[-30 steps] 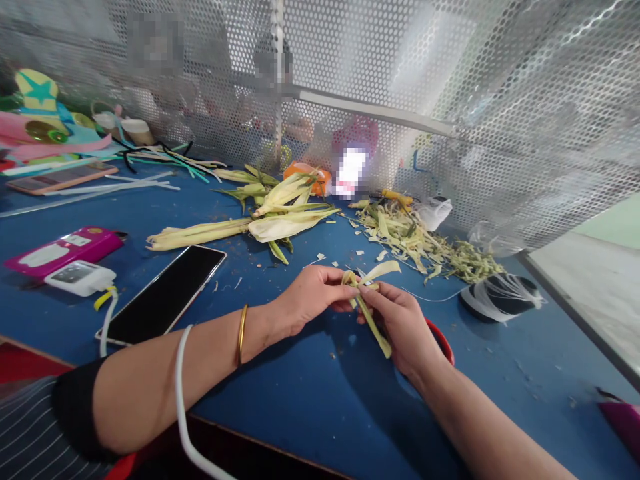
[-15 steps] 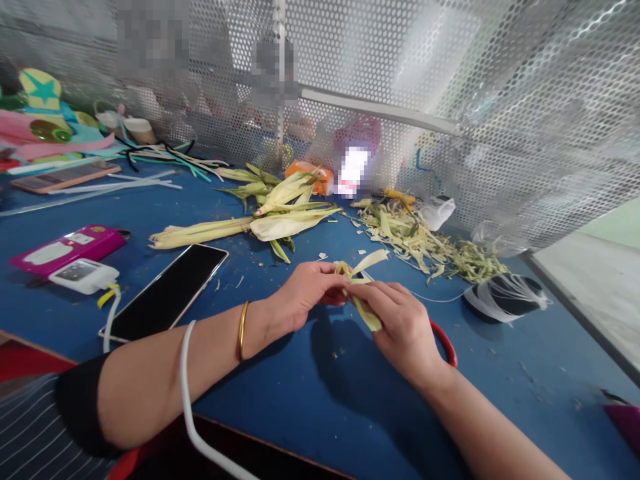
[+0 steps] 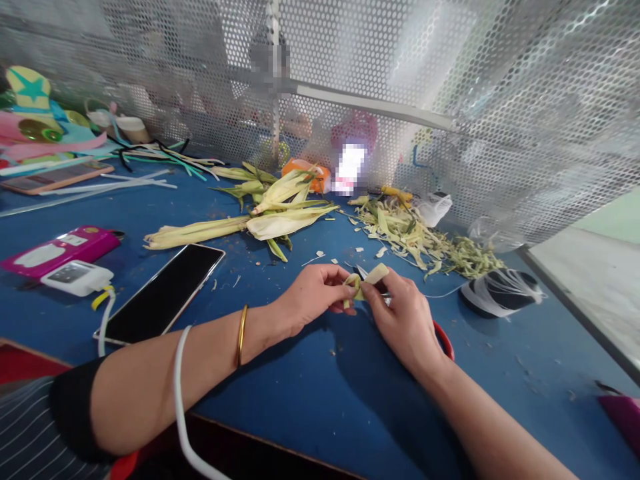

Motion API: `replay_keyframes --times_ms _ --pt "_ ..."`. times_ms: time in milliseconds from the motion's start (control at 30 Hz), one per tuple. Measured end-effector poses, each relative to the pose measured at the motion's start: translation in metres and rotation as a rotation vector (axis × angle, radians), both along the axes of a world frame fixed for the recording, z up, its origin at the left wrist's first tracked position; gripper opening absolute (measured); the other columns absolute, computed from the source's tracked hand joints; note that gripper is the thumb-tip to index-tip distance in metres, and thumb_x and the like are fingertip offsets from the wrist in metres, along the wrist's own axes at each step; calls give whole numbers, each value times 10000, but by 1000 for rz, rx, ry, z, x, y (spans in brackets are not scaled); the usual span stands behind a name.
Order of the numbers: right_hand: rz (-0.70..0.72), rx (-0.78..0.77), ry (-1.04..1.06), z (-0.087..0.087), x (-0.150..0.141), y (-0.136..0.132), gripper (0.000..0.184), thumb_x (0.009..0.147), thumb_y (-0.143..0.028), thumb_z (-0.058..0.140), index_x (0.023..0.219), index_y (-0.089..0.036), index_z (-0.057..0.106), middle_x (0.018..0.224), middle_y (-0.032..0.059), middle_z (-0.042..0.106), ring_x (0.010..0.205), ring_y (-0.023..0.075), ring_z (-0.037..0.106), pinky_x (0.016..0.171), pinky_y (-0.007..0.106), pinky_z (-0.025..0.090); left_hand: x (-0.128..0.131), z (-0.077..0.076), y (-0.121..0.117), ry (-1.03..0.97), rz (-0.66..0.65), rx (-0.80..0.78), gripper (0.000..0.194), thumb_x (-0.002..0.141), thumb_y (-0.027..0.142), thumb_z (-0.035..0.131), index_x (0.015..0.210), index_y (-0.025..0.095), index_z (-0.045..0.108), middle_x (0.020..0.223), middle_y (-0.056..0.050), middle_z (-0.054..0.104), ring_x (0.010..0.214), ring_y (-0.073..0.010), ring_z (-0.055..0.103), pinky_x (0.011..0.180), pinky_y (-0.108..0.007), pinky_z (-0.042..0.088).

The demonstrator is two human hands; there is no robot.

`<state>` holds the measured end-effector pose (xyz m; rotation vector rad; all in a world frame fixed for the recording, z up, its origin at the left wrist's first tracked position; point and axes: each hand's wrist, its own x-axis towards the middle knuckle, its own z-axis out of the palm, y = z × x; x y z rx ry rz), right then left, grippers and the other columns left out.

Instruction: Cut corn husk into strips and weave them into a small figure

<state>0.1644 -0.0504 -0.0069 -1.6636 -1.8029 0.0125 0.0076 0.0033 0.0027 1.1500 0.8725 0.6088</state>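
Between my two hands is a pale green strip of corn husk (image 3: pixel 376 273), bent into a small loop at its left end. My left hand (image 3: pixel 320 293) pinches the looped end between thumb and fingers. Close beside it, my right hand (image 3: pixel 403 310) grips the strip, thumb and forefinger pressed together. Behind my right hand lie scissors with red handles (image 3: pixel 444 339); only part of a handle and the blade tips show. Farther back on the blue table rests a pile of whole corn husks (image 3: pixel 293 223).
Shredded husk scraps (image 3: pixel 400 227) are heaped at the back right, near a dark spool of white thread (image 3: pixel 503 293). A black phone (image 3: pixel 167 293) and a magenta case (image 3: pixel 65 250) lie left. A perforated metal screen (image 3: pixel 375 60) borders the back. A white cable (image 3: pixel 183 400) crosses my left forearm.
The husk strip has been turned and folded: its lower tail no longer hangs under my right hand, and a small loop shows at my left fingertips. The view has shifted slightly.
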Motion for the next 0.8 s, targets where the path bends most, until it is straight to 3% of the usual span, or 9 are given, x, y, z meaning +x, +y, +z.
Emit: replay_keyframes --times_ms 133,267,367,433,500,600,800 --pt "-25 -134 227 0 -2 1 202 877 -326 522 706 -220 519 593 -14 580 537 146 493 521 257 331 1 -3 -2 18 5 19 92 810 233 680 806 142 671 659 -2 649 626 -123 667 649 -241 500" --pt "-18 -227 473 -3 -6 2 313 852 -404 572 625 -214 471 539 -53 460 514 112 389 492 245 299 2 -8 -2 56 6 100 101 734 148 735 827 138 696 714 -21 691 642 -117 660 645 -229 506" --pt "4 -232 554 -6 -5 3 318 867 -412 582 639 -211 488 557 -52 469 524 115 407 493 245 315 3 -7 -1 48 43 28 91 739 121 719 828 132 705 687 -27 697 606 -115 656 636 -234 513" --pt "8 -130 471 -6 -2 3 227 888 -376 575 738 -205 569 677 -13 590 618 148 527 565 265 394 2 -4 1 39 91 -59 72 756 133 711 827 124 704 662 -30 694 575 -109 648 620 -230 508" --pt "3 53 256 -2 2 3 139 901 -332 582 872 -207 634 881 45 672 815 205 618 716 326 453 1 0 2 31 135 -121 74 764 156 717 826 120 702 644 -31 691 567 -110 649 614 -228 504" --pt "62 267 -121 5 6 1 99 909 -296 608 922 -220 672 1018 77 686 1015 260 616 901 423 418 0 2 4 5 169 -166 121 726 189 764 805 124 700 643 -32 691 575 -118 655 610 -232 499" --pt "182 342 -410 10 3 -3 60 923 -224 608 951 -215 660 1014 57 715 1131 258 595 1042 452 338 0 -1 5 -36 192 -240 199 648 226 830 763 122 706 653 -32 688 584 -115 651 593 -220 489"
